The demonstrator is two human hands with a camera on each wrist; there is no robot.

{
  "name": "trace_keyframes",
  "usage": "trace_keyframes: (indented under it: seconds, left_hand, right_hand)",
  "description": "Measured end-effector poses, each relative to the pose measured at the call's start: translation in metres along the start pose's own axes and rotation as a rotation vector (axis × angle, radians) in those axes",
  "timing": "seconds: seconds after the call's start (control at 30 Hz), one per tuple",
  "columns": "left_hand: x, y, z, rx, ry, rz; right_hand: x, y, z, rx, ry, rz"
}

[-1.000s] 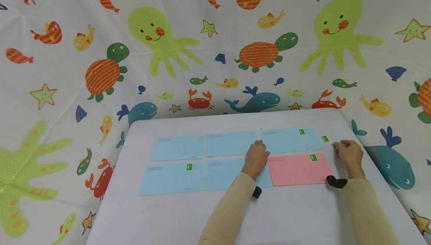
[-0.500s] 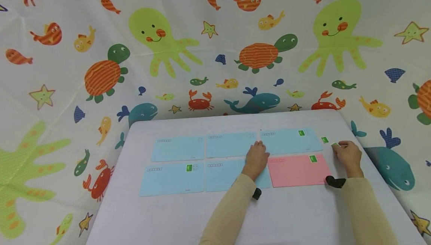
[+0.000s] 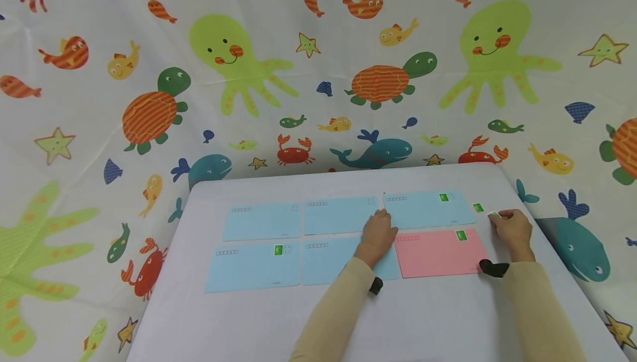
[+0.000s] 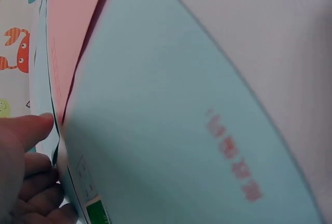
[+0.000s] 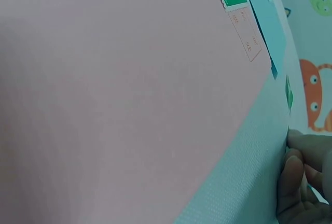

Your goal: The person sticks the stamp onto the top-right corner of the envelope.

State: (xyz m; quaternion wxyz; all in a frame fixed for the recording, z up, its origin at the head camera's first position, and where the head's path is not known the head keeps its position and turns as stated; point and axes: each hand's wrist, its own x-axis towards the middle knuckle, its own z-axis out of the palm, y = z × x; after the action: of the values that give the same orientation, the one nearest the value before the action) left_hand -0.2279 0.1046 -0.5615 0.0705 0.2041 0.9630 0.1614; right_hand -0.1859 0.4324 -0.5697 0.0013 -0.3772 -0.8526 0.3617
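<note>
My left hand (image 3: 376,237) rests at the edges of the blue envelopes in the middle, its fingertips on the far middle envelope (image 3: 335,218). Its thumb is stretched out in the left wrist view, the other fingers bent. Below it lies the near middle blue envelope (image 3: 320,268), with a green stamp (image 4: 97,211) showing in the left wrist view. Right of the envelopes, my right hand (image 3: 515,232) pinches a small green-and-white stamp (image 3: 492,214) with thumb and fingertips, low over the table. Another loose green stamp (image 3: 478,207) lies just beyond and to the left.
A pink envelope (image 3: 440,257) with a green stamp lies between the hands. Blue envelopes with stamps lie at far right (image 3: 428,213) and near left (image 3: 254,273); the far left one (image 3: 262,224) shows no stamp. A patterned cloth (image 3: 318,74) hangs behind the white table (image 3: 239,323).
At my right fingertips, the stamp shows less green and more white than a second ago. The left hand stays in place, and the head view shifts slightly.
</note>
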Motion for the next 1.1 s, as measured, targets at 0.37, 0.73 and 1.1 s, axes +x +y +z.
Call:
trace_keyframes:
  seconds: [0.37, 0.73, 1.1]
  left_hand:
    - [-0.003, -0.005, -0.004, -0.022, -0.047, 0.02]
    - [-0.008, -0.007, -0.004, 0.002, -0.015, 0.041]
    - [-0.013, -0.008, -0.019, -0.054, 0.031, -0.002]
  right_hand:
    - [0.0, 0.001, 0.0, -0.001, 0.001, -0.007]
    - [-0.006, -0.003, 0.004, 0.036, -0.023, 0.025]
    - [-0.002, -0.001, -0.007, 0.019, -0.078, 0.009]
